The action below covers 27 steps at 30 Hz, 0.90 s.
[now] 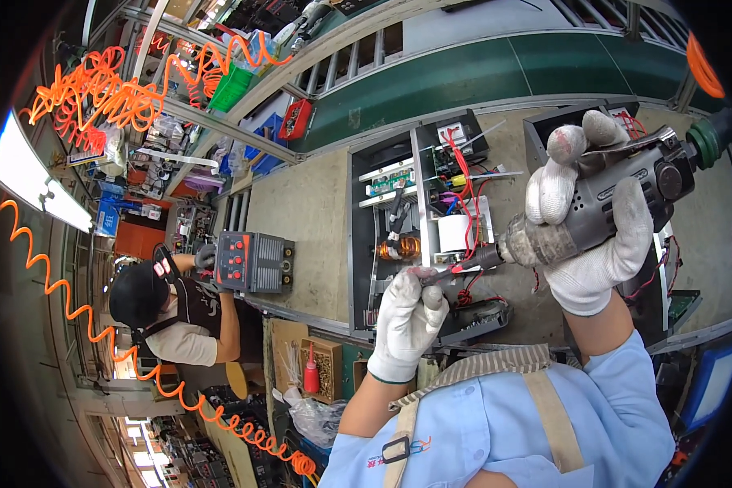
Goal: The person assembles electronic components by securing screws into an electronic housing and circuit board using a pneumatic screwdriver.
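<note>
My right hand [602, 220], in a white knit glove, grips a dark grey power screwdriver [618, 191] by its body. The tool lies almost level, its long bit [481, 259] pointing left. At the bit's tip, the fingertips of my gloved left hand [407, 321] are pinched together; whatever small thing they may hold is hidden. Both hands are over the near part of an open dark metal case [355, 211]. Inside it are a green circuit board [390, 182], a copper coil [400, 247], a white cylinder [454, 233] and red wires [466, 175].
Another open case [537, 134] stands at right, partly behind the screwdriver. To the left, a co-worker [179, 313] handles a finished-looking grey unit [254, 262] with red knobs. A red bottle [311, 370] stands in a wooden tray of small parts [327, 350]. Orange coiled hoses [114, 346] hang at left.
</note>
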Motion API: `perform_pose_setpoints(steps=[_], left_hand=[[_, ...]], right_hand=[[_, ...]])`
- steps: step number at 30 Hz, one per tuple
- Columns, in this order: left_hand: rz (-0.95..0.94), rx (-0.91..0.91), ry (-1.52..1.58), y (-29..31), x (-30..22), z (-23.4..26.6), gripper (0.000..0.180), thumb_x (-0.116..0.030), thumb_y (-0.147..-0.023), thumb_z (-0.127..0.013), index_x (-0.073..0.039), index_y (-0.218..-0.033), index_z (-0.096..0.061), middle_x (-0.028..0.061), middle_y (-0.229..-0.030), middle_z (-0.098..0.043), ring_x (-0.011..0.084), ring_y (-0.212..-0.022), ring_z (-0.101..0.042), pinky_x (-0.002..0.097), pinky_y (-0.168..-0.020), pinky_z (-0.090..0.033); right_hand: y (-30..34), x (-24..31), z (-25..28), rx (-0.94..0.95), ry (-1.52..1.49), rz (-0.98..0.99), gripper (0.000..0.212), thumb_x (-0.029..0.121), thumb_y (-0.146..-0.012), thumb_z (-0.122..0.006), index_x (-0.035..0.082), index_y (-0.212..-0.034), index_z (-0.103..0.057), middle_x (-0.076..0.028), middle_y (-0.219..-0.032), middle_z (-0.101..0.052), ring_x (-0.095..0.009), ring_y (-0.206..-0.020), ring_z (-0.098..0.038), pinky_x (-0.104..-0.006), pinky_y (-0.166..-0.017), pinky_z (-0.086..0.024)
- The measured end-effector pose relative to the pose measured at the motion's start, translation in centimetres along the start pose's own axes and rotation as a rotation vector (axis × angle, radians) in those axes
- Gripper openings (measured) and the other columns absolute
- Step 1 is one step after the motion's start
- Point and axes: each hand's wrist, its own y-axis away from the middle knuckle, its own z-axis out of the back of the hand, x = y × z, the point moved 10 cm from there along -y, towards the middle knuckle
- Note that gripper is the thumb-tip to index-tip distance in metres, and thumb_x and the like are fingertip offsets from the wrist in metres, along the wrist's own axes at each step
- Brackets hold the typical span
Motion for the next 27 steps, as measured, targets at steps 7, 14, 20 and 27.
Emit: perform_pose_setpoints(steps=[7,14,20,27], left_hand=[[0.040,0.087,-0.314,-1.5,-0.3,-1.3,0.032,-0.030,-0.094,-0.058,0.000,-0.106,-0.057,0.0091,-0.083,-0.064,0.0112,-0.062,-0.059,0.0218,-0.050,-0.046],[-0.752,-0.366,-1.504,-7.7,-6.7,5.0,0.043,-0.015,-0.081,-0.068,0.003,-0.118,-0.054,0.0185,-0.113,-0.058,0.0290,-0.103,-0.058,0.0381,-0.089,-0.047],[-0.755,-0.385,-1.621,-11.0,-4.8,6.8,0.021,-0.021,-0.087,-0.059,-0.004,-0.100,-0.063,0.0145,-0.090,-0.064,0.0326,-0.085,-0.062,0.0413,-0.075,-0.048],[-0.724,-0.418,-1.091,-9.7,-6.6,10.2,0.036,-0.024,-0.093,-0.055,0.000,-0.120,-0.057,0.0152,-0.106,-0.066,0.0212,-0.096,-0.064,0.0309,-0.084,-0.048]], right_hand=[[-0.4,0.9,-0.7,0.344,-0.059,0.066,0.055,0.034,-0.091,-0.053,0.001,-0.133,-0.041,-0.020,-0.112,-0.055,-0.013,-0.051,-0.046,-0.0286,-0.049,-0.042],[-0.1,1.2,1.8,0.123,0.027,-0.010,0.056,0.030,-0.094,-0.046,0.001,-0.139,-0.031,-0.015,-0.127,-0.050,-0.013,-0.063,-0.037,-0.0264,-0.048,-0.040],[-0.6,-0.6,4.2,0.212,-0.022,0.044,0.061,0.031,-0.092,-0.047,-0.006,-0.138,-0.031,-0.017,-0.134,-0.049,-0.008,-0.059,-0.031,-0.0228,-0.055,-0.028],[-1.1,-1.0,5.2,0.040,0.103,0.068,0.060,0.030,-0.091,-0.048,-0.007,-0.136,-0.033,-0.017,-0.129,-0.052,-0.009,-0.058,-0.029,-0.0229,-0.054,-0.028]])
